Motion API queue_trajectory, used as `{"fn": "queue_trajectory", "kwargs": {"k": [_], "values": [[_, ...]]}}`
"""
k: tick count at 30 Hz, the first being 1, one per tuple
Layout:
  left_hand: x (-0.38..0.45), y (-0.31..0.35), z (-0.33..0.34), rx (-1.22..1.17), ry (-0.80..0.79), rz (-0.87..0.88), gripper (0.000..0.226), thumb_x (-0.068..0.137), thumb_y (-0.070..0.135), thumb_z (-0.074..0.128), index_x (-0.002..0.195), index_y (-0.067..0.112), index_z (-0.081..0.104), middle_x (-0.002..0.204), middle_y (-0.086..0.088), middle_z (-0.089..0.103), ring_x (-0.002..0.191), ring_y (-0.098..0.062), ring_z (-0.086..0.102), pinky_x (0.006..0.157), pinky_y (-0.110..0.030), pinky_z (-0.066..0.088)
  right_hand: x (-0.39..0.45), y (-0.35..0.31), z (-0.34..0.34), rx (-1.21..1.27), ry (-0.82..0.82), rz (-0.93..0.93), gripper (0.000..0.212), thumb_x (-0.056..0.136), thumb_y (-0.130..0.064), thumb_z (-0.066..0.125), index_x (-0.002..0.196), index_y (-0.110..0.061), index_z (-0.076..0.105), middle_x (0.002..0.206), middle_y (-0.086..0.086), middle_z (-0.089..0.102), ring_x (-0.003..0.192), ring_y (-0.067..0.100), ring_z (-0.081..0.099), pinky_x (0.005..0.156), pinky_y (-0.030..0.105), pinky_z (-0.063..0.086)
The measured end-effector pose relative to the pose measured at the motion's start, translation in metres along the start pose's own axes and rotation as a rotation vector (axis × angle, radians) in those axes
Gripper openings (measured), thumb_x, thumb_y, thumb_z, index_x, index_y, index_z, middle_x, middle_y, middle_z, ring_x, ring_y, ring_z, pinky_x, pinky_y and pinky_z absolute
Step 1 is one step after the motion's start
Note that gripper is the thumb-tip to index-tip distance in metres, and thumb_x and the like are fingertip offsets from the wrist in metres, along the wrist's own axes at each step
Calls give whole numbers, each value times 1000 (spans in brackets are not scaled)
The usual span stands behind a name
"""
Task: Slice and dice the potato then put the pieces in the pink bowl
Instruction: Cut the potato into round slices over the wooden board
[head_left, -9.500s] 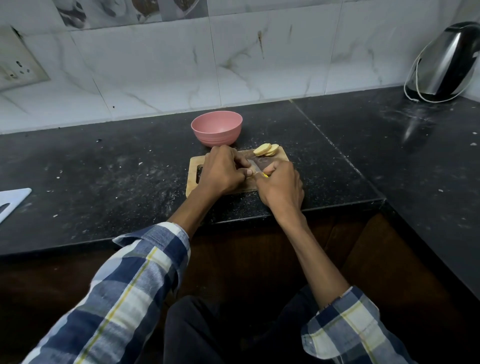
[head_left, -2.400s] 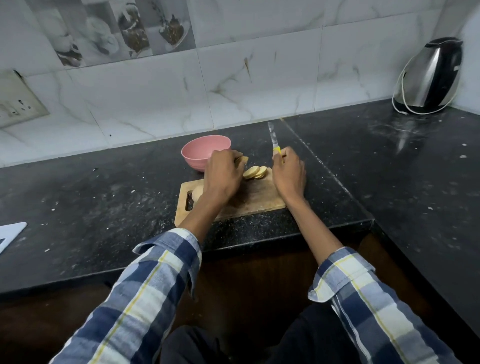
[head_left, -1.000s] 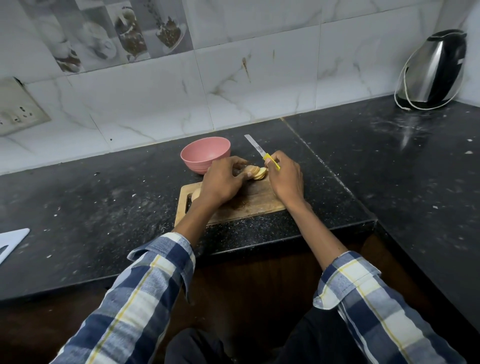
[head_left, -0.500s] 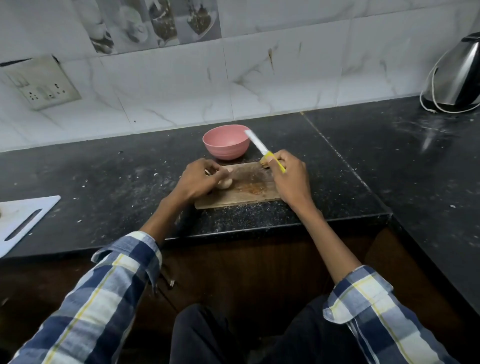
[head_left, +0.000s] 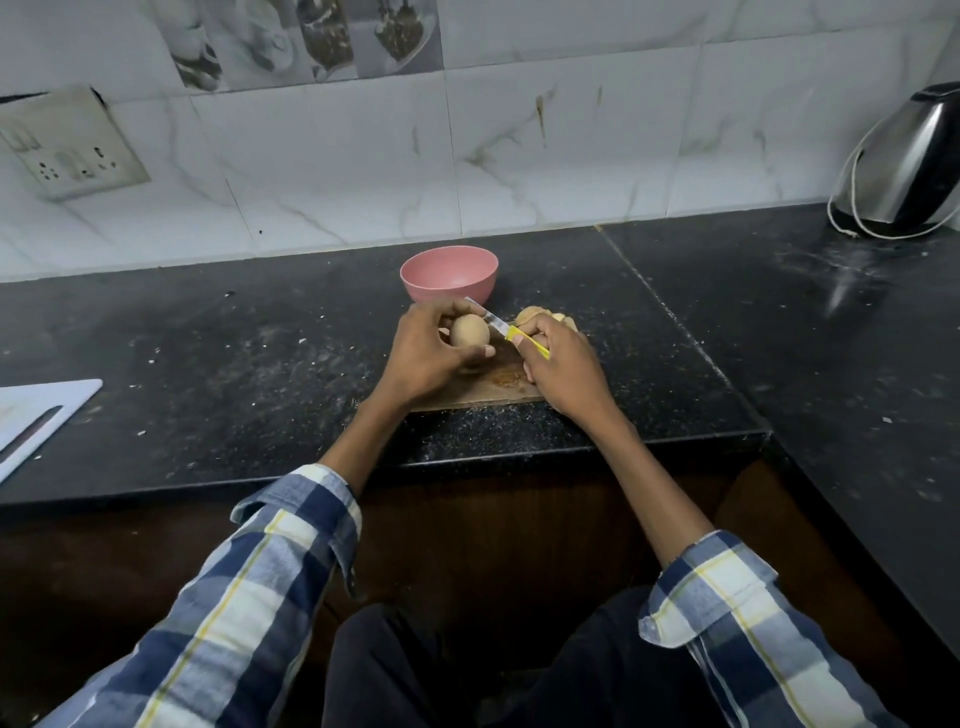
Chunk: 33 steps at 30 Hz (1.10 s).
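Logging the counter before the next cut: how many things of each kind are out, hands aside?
Round pink plastic bowl: 1
Wooden chopping board: 1
White plastic cutting board: 1
Yellow-handled knife: 1
Uncut brown potato piece: 1
Pile of pale potato slices: 1, slices too overlapped to count
Steel electric kettle: 1
Total: 7

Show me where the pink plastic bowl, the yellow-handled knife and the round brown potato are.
pink plastic bowl (head_left: 470, 288): head view, front outer wall.
yellow-handled knife (head_left: 529, 340): head view, yellow handle above the right fist.
round brown potato (head_left: 469, 330): head view, middle of its skin.
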<state>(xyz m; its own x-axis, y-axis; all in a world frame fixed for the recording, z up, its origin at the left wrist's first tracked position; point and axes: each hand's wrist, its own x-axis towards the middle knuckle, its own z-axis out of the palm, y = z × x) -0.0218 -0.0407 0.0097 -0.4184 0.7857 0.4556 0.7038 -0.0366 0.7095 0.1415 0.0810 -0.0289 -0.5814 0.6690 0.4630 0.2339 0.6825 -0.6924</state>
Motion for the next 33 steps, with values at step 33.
{"fn": "queue_trajectory", "kwargs": {"k": [33], "values": [[-17,-13,15,-135,63,-22,34,84,23,83,114,14,70,107,8,73,91,1,64,82,-22,51,-41,-73,-24,-445,68,-83,21,101,-30,57,121,-25,55,105,7,67,92,32,65,65,37,39]]}}
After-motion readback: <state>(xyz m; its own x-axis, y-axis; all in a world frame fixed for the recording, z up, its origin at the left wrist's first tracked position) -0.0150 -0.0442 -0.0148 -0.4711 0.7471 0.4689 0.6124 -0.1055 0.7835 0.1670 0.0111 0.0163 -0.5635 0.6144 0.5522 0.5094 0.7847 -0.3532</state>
